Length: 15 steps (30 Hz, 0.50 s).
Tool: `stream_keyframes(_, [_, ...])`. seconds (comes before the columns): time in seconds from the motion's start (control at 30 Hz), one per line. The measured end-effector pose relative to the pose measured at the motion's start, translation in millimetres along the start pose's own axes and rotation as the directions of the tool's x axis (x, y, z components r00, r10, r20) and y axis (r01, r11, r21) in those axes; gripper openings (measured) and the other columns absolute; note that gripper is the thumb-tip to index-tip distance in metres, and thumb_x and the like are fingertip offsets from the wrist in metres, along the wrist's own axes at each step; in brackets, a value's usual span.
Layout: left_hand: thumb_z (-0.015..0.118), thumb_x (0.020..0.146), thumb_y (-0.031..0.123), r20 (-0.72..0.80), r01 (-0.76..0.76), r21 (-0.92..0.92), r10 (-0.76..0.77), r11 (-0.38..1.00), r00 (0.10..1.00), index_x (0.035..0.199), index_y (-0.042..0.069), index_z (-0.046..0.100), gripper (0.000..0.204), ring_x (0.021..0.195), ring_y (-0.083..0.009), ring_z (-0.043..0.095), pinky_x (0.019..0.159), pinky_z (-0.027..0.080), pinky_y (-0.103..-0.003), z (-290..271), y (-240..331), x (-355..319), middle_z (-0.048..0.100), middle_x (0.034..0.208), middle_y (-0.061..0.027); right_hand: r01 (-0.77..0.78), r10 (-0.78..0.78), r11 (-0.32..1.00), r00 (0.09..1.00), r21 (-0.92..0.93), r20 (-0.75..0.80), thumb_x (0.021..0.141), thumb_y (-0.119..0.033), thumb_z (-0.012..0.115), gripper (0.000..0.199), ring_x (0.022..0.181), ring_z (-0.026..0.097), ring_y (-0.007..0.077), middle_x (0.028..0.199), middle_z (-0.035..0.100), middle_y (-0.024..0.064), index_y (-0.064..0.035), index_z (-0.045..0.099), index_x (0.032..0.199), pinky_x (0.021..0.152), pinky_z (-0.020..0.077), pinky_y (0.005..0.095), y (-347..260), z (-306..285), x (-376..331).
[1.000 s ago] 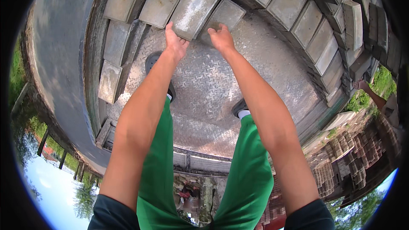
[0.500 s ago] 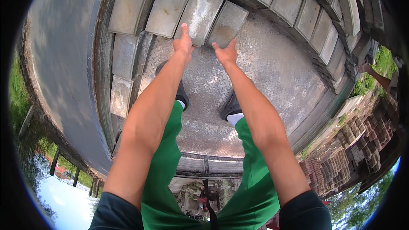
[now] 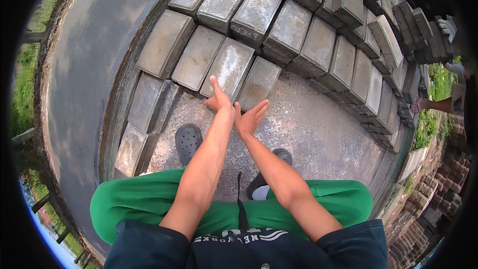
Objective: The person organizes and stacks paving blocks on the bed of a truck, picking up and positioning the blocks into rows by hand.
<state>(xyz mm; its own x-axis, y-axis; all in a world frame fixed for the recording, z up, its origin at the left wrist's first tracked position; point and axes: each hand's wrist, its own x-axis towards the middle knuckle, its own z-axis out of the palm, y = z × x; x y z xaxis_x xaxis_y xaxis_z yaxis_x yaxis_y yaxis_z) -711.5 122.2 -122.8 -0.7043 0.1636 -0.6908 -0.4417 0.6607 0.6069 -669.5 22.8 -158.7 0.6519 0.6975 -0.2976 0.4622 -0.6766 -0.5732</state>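
Observation:
Grey concrete blocks stand in tight rows on a metal truck bed. My left hand (image 3: 221,98) is open at the near end of a white-stained block (image 3: 230,65), its thumb pointing up over the block's top edge. Close beside it, my right hand (image 3: 250,119) is open, fingers stretched out flat near the near end of the row's last block (image 3: 260,80). Neither hand wraps round a block; whether the palms press on them is hard to tell. The wrists nearly touch.
More stacked blocks (image 3: 318,45) curve away to the right. A few blocks (image 3: 130,148) line the left wall. My dark clogs (image 3: 188,142) stand on the patterned metal floor (image 3: 318,124). A road (image 3: 94,65) runs outside left. Another person's gloved hand (image 3: 447,29) is at the far right.
I have lowered into a squat, knees now spread wide. My right hand has moved left toward my left hand, its fingers straightening. The blocks keep the same arrangement.

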Motion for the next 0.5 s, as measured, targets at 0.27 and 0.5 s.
stream_keyframes(0.27, [0.077, 0.069, 0.066, 0.743, 0.248, -0.078, -0.109, 0.966, 0.661, 0.144, -0.003, 0.035, 0.111, 0.13, -0.0348, 0.046, 0.11, 0.033, -0.054, -36.4, 18.8, 70.4, 0.042, 0.146, -0.0203, 0.296, -0.238, 0.947, 0.904, -0.12, 0.355, 0.069, -0.043, 0.084, 0.123, 0.144, 0.025, 0.0361, 0.155, 0.027, 0.0232, 0.0052, 0.007, 0.151, 0.118, 0.0176, 0.0484, 29.4, -57.9, 19.4])
stream_keyframes(0.5, [0.068, 0.072, 0.074, 0.707, 0.175, 0.129, -0.214, 0.976, 0.674, 0.148, 0.007, 0.034, 0.107, 0.132, -0.0371, 0.042, 0.111, 0.027, -0.057, -32.9, 17.7, 50.0, 0.041, 0.148, -0.0173, 0.418, -0.373, 0.903, 0.877, -0.098, 0.303, 0.057, -0.045, 0.091, 0.14, 0.144, 0.023, 0.0392, 0.153, 0.024, 0.0296, 0.0111, 0.0, 0.148, 0.119, 0.0155, 0.0503, 39.6, -44.6, 51.3])
